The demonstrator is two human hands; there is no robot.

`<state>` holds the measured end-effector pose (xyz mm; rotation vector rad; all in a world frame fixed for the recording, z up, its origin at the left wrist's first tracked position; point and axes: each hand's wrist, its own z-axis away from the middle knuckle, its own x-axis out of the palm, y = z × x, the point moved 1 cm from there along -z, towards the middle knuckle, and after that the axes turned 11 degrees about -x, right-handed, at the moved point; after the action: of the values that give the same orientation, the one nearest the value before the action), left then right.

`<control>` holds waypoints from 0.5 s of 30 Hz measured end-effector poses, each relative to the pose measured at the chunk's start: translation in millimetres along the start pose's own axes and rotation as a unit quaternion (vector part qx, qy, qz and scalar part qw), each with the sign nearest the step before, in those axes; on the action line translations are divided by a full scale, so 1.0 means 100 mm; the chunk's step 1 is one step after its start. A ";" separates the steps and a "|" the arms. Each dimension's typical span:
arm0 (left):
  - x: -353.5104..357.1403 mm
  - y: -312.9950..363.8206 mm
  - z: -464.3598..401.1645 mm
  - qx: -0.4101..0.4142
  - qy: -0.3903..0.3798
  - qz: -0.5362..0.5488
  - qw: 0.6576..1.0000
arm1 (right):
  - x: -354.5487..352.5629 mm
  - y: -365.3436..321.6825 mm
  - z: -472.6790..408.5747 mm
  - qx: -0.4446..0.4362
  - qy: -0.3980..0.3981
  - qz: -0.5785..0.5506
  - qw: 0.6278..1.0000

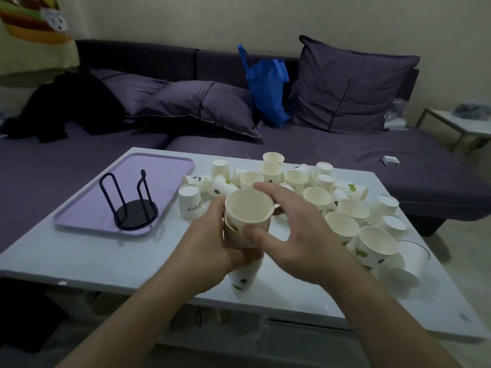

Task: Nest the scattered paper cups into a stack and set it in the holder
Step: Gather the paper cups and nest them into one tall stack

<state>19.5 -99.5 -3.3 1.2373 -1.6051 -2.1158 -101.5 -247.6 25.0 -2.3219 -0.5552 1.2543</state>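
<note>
Hidden: stack (243,272) middle, behind left hand (212,243) gripping it
Right hand (295,235): fingers pinch top cup (248,205)
Holder (132,203): empty, frame left

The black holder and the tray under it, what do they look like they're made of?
Holder: looks like bent metal wire with a matte black coating, thin upright loops on a round flat base. Tray: probably plastic, smooth lilac with a slight sheen and a rounded raised rim; silicone can't be ruled out.
</note>
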 end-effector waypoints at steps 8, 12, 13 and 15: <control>0.05 -0.08 -0.36 0.014 0.054 0.021 0.998 | 0.30 0.29 -0.07 0.074 -0.007 -0.076 0.994; 0.11 -0.13 -0.58 0.034 0.057 0.053 0.996 | 0.36 0.46 -0.18 0.088 0.008 -0.095 0.992; 0.12 -0.16 -0.62 0.029 0.057 0.058 0.996 | 0.36 0.50 -0.19 0.090 0.006 -0.094 0.991; 0.15 -0.22 -0.65 0.014 0.052 0.065 0.996 | 0.36 0.56 -0.18 0.099 -0.006 -0.089 0.991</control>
<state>63.2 -145.5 -33.3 1.1947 -1.6288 -1.9258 -60.4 -277.6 -20.7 -2.0542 -0.5978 1.1846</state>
